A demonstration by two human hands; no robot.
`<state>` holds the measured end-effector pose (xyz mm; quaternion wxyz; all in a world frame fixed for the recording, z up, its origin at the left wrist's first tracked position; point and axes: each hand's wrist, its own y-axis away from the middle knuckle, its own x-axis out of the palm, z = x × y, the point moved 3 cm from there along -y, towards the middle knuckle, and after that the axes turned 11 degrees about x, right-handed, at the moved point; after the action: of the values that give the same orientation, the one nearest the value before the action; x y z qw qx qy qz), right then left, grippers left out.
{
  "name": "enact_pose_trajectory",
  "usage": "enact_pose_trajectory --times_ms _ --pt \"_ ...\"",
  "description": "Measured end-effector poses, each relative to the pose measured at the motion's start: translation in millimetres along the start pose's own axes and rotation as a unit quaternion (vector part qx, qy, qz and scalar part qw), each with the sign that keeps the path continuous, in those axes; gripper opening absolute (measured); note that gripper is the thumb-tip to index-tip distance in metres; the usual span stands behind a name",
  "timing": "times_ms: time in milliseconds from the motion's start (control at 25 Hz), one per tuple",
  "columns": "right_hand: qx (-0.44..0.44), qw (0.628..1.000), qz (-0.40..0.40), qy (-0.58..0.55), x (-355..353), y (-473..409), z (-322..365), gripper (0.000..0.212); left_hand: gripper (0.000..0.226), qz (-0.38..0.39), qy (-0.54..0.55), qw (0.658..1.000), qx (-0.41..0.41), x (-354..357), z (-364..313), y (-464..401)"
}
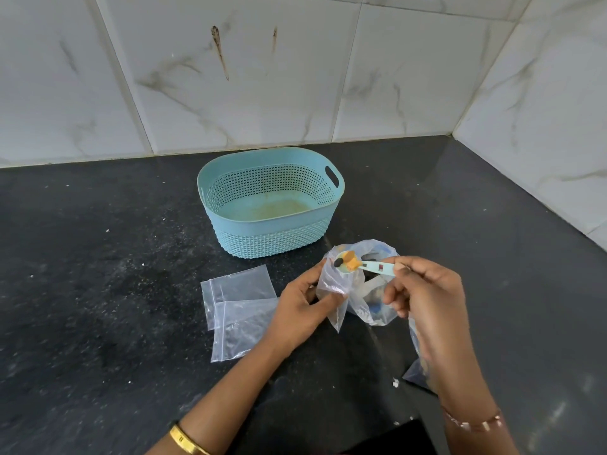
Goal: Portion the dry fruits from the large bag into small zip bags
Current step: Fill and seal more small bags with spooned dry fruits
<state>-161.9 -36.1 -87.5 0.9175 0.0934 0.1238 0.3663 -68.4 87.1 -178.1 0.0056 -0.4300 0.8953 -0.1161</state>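
Head view. Right hand [423, 297] pinches the tail of a pale blue measuring spoon [361, 265] between thumb and forefinger; the fingers [399, 267] are closed on the handle end only. The spoon's long axis runs roughly 3 o'clock to 9 o'clock, bowl at the 9 o'clock end, and it looks near level. The bowl carries an orange piece of dry fruit [348, 259] and a dark one beside it.

Left hand [300, 307] holds a small zip bag [331, 284] upright, thumb and fingers closed on its wall about midway down; the mouth gapes upward. The spoon bowl sits over that mouth, at about 1 o'clock from the left hand's fingers. Judgement: the coming move turns on this alignment. The bowl is already above the opening, so a roll of the right wrist about the handle axis should drop the load straight in. The right hand does the tipping and the left only has to keep the mouth open.

The large bag [374, 303] stands slumped just behind and to 3 o'clock of the small bag, touching it, partly hidden by the right hand.

Two spare zip bags [239, 303] lie flat on the black counter [98, 290] at 9 o'clock of the left hand, overlapping. A blue basket [269, 201] sits at 12 o'clock, nothing visible inside.
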Motion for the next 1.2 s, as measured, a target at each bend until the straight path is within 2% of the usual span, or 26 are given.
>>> enact_pose_trajectory --times_ms 120,280,400,520,680,880,1000,1120,1200 --pt "-0.167 0.973 -0.043 0.153 11 7 -6 0.026 0.039 -0.004 0.010 1.000 0.001 0 0 0" --pt "-0.367 0.880 -0.075 0.293 19 11 -13 0.034 0.034 -0.010 0.021 1.000 0.007 -1 -1 0" --pt "-0.462 0.812 -0.110 0.339 21 16 -14 0.034 0.033 -0.012 0.023 1.000 0.005 -1 -2 0" --pt "-0.511 0.786 -0.131 0.322 19 21 -15 0.042 0.033 -0.008 0.025 1.000 0.004 0 -2 0" --pt "-0.506 0.795 -0.118 0.313 20 22 -15 0.049 0.035 -0.005 0.018 1.000 0.004 -1 -3 1" --pt "-0.486 0.818 -0.120 0.283 14 22 -16 0.034 0.036 -0.010 0.014 1.000 0.000 -2 -1 1" --pt "-0.427 0.877 -0.119 0.184 4 21 -17 0.028 0.037 -0.005 0.008 1.000 -0.008 -1 1 1" --pt "-0.285 0.951 -0.120 0.015 -11 16 -21 0.023 0.038 -0.002 -0.001 1.000 -0.019 -2 0 1" --pt "-0.200 0.970 -0.131 -0.042 -20 7 -29 0.025 0.039 0.002 -0.005 1.000 -0.020 -2 1 1"
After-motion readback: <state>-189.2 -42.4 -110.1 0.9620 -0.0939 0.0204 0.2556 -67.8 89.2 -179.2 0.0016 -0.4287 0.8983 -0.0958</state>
